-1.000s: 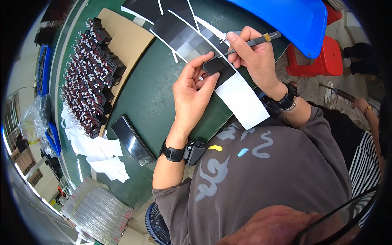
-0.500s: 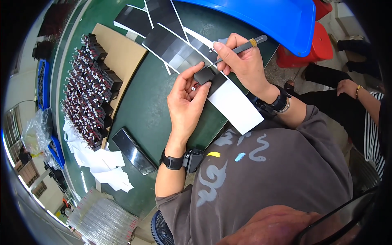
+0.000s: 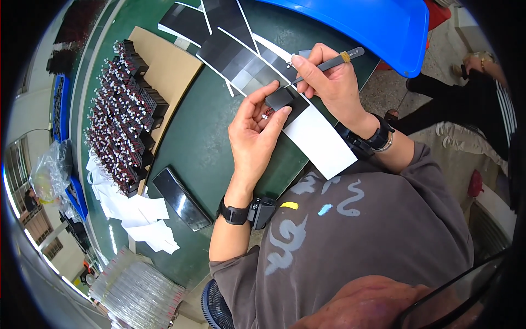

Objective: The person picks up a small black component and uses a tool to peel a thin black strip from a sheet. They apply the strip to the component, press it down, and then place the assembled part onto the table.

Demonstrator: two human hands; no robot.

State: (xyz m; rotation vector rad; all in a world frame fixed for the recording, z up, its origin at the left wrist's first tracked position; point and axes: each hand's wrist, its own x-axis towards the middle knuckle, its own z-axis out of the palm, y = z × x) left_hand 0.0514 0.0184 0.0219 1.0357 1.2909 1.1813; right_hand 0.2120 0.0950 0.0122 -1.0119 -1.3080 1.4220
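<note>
My left hand (image 3: 250, 134) is closed on a small black block (image 3: 280, 98), pinched between thumb and fingers. A thin red wire and a white connector (image 3: 267, 114) show below the block, against my palm. My right hand (image 3: 335, 90) grips dark tweezers (image 3: 331, 63) with a yellowish band round them. Their tips are at the block's upper right edge; whether they touch it I cannot tell. Under both hands lies a strip sheet (image 3: 320, 143) with dark squares and a white end, which reaches over the table edge.
Several similar black blocks with wires and white connectors (image 3: 118, 118) stand on a brown board (image 3: 174, 57) at left. Nearby lie a black phone (image 3: 182, 198) and white paper scraps (image 3: 145, 211). A blue tray (image 3: 378, 33) is at the far right, with more dark sheets (image 3: 183, 24) beyond my hands.
The whole view has shifted slightly. My hands keep nearly the same pose, block and tweezers still held. At right, another person's hand and legs have moved away.
</note>
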